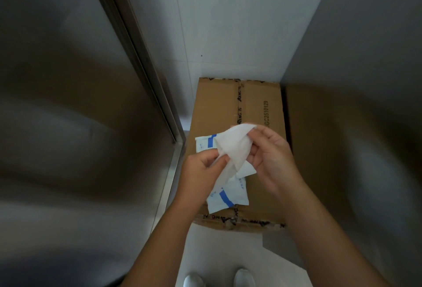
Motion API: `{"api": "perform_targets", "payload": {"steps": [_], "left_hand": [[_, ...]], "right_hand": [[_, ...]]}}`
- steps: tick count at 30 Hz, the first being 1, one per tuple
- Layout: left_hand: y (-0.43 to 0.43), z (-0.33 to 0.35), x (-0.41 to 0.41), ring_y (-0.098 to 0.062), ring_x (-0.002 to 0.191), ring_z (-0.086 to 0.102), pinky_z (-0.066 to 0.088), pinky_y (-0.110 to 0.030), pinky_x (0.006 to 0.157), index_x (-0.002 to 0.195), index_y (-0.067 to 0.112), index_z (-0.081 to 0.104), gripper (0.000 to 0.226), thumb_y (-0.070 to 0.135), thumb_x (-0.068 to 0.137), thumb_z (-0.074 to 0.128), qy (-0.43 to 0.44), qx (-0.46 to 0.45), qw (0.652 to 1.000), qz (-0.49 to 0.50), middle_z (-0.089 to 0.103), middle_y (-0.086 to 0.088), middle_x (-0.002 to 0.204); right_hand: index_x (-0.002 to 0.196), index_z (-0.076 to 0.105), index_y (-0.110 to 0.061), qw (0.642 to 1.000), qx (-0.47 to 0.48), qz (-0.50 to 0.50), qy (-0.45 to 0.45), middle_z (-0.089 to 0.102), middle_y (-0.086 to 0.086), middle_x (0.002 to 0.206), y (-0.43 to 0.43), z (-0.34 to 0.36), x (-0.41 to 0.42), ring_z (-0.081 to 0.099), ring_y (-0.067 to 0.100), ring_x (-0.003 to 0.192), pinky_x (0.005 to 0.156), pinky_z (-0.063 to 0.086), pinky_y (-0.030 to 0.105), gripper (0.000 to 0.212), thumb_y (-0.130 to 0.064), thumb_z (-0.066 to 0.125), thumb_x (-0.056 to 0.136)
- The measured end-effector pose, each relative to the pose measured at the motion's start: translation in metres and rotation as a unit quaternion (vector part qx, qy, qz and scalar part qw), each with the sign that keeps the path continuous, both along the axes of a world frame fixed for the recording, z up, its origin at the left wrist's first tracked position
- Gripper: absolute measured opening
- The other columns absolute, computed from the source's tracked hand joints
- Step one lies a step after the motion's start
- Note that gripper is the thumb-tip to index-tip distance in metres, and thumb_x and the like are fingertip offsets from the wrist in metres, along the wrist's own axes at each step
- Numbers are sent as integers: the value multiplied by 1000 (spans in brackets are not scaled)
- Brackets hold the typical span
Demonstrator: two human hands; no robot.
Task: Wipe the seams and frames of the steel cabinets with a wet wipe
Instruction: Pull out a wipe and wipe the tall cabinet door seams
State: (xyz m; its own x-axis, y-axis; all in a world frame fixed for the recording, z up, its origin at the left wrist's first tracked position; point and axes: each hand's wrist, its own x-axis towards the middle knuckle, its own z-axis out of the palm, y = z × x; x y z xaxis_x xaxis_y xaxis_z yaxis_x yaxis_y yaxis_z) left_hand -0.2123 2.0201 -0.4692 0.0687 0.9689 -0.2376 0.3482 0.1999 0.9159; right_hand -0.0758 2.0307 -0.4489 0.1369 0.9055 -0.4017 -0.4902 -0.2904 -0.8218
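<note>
A white wet wipe is stretched between both hands above a cardboard box. My left hand pinches its lower end and my right hand pinches its upper corner. Under them a white wipe packet with blue stripes lies on the box. A steel cabinet fills the left side, with its vertical seam and frame running down to the floor. A second steel cabinet side stands on the right.
The brown cardboard box sits on the floor in the narrow gap between the two cabinets, against a white tiled wall. Pale floor and the tips of my shoes show at the bottom.
</note>
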Motion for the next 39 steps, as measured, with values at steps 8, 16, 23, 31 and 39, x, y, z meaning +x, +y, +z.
{"api": "perform_targets", "payload": {"steps": [8,16,23,31,39], "left_hand": [[-15,-11,-36,1,73,59,47,-15,59,101,20,71,17,24,88,62,106,-5,992,64,63,16,81],[-23,-30,-51,-26,109,60,10,-38,113,114,12,66,27,22,95,51,357,71,931,3,62,-13,121],[-14,-71,-59,-34,96,66,28,-60,88,97,3,72,43,4,57,87,464,222,855,-67,71,-13,97],[-6,-97,-67,-37,109,59,27,-62,92,110,-3,66,68,4,47,90,497,261,820,-110,65,-19,113],[-1,-116,-73,-39,109,58,25,-65,90,112,-5,64,77,13,43,94,488,292,812,-132,63,-20,116]], "right_hand": [[94,64,-18,979,-5,30,-199,70,-3,99,-17,-41,-9,68,7,85,72,54,21,12,-8,60,88],[110,62,-10,782,187,153,-575,57,6,126,-53,-114,-10,47,9,116,93,48,35,23,-15,51,91],[116,50,-17,706,231,153,-652,47,15,137,-60,-144,-13,47,27,123,81,50,31,39,-17,60,78],[121,59,-12,587,205,239,-746,53,13,135,-42,-160,-21,53,32,120,93,31,50,49,-29,35,82],[109,67,-6,565,208,255,-756,65,10,116,-27,-166,-27,62,27,111,90,43,54,47,-28,36,82]]}}
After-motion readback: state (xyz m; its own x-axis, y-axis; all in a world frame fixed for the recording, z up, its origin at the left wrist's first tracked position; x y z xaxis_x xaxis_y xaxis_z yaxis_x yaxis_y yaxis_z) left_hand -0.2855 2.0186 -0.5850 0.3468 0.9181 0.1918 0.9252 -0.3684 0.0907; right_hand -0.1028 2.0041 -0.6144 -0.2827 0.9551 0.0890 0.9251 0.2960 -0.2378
